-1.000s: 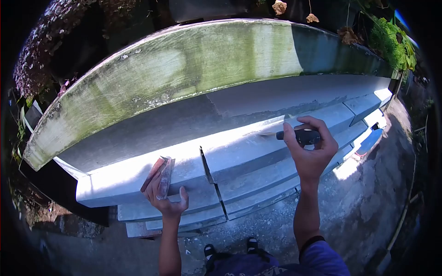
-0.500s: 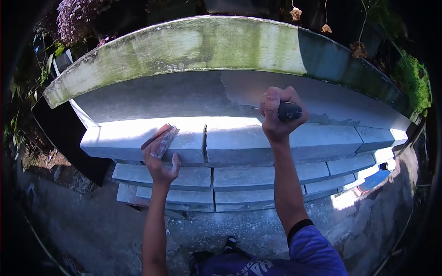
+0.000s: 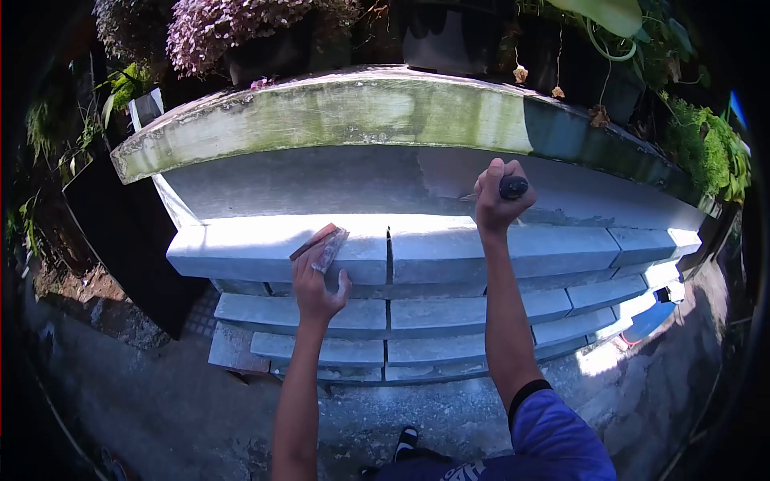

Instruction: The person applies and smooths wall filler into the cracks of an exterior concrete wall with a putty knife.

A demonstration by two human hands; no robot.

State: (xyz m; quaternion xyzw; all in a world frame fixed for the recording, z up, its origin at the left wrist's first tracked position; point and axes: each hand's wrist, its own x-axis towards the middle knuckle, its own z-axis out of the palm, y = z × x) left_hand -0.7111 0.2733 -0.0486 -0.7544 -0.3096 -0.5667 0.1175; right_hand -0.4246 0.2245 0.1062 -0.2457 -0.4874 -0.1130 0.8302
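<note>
My right hand (image 3: pixel 497 210) is closed round a black-handled tool (image 3: pixel 513 187), with the handle's butt end towards me. It is held up against the grey wall face (image 3: pixel 297 180) under the mossy ledge. The tool's working end is mostly hidden by the fist. A paler, smooth patch (image 3: pixel 461 170) covers the wall around and to the right of this hand. Lower left, my left hand (image 3: pixel 317 293) grips a flat reddish-brown piece (image 3: pixel 314 240) with a pale, smeared face, thumb apart. That piece overlaps the sunlit top block (image 3: pixel 233 240).
Stepped rows of grey blocks (image 3: pixel 449 317) run below the wall, with dark vertical gaps. Above, the green-stained ledge (image 3: pixel 385 112) curves across under purple-leaved plants (image 3: pixel 233 36) and hanging dry leaves. A dark panel (image 3: pixel 128 240) stands left. A blue object (image 3: pixel 648 322) lies at the right.
The view has tilted up, showing more of the plants. My left hand appears further right with its piece, and my right hand shows slightly right; both keep their grips.
</note>
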